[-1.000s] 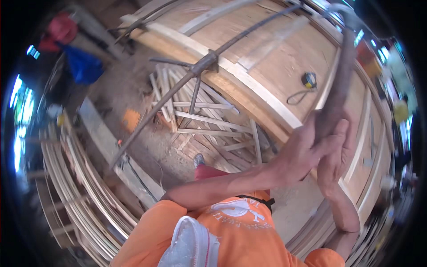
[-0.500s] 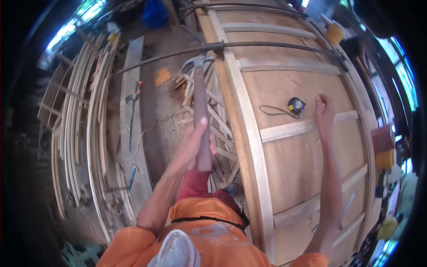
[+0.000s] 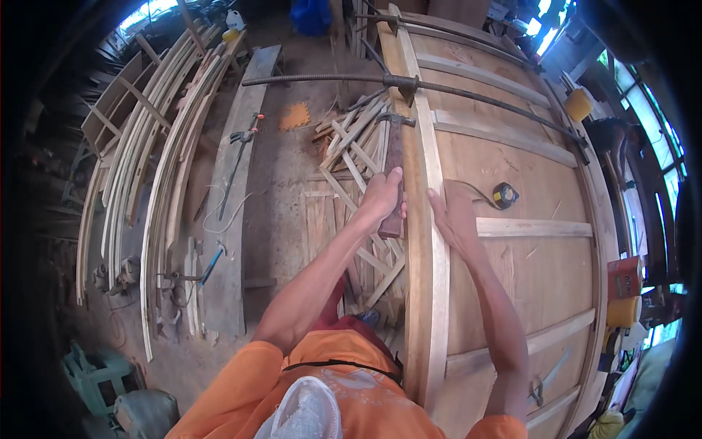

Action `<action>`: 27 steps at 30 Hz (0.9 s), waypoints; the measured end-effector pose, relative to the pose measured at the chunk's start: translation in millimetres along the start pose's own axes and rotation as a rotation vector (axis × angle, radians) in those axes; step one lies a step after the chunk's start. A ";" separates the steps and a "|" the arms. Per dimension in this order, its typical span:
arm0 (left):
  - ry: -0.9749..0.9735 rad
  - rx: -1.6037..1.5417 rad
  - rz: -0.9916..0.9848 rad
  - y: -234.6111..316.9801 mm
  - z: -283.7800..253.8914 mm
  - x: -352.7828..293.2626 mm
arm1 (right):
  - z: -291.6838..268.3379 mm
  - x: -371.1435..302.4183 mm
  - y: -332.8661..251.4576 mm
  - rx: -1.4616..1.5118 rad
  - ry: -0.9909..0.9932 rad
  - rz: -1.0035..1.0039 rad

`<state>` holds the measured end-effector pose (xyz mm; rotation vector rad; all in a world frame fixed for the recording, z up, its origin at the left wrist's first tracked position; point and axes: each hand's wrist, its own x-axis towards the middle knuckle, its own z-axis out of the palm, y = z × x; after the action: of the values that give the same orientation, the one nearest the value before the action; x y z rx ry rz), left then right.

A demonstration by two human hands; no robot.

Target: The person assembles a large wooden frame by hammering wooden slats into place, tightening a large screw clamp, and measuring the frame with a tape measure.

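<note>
My left hand (image 3: 382, 199) is wrapped around the dark wooden handle of a claw hammer (image 3: 393, 150). The hammer's metal head is at the far end, beside the near-left edge of a large wooden panel frame (image 3: 439, 293). On that frame's left rail rests my right hand (image 3: 457, 216), fingers stretched out, the tips touching the rail's pale strip. No object shows in it, though its underside is hidden. A tape measure (image 3: 504, 195) with a strap lies on the plywood just right of my right hand.
A long bar clamp (image 3: 482, 95) crosses the frame beyond my hands. Scrap strips (image 3: 358, 132) lie piled on the floor to its left. Further left are a plank (image 3: 238, 183) bearing another clamp and stacked long battens (image 3: 175, 146). Scissors (image 3: 542, 388) lie at the panel's near end.
My left hand has brought the hammer rightward to the frame's edge. My right hand has come left and down from above the panel onto the rail, its fingers uncurled. The view has shifted.
</note>
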<state>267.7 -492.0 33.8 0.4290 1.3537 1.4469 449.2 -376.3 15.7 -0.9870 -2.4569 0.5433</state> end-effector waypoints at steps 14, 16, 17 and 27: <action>-0.049 -0.144 -0.031 -10.2 -13.6 0.7 | -68.5 159.7 145.1 0.021 0.274 -0.236; -0.028 -0.109 -0.055 -8.3 -11.8 -4.5 | -71.9 207.7 173.7 0.000 0.263 -0.319; 0.015 -0.072 -0.065 -3.7 -14.5 -7.1 | -69.5 228.0 176.4 -0.004 0.251 -0.421; 0.101 -0.223 -0.034 4.6 -43.3 -1.0 | 10.2 249.7 195.0 -0.113 0.368 -0.025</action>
<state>230.6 -513.4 25.5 0.1896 1.2544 1.5881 387.8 -68.7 -29.4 -0.9978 -2.1838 0.1932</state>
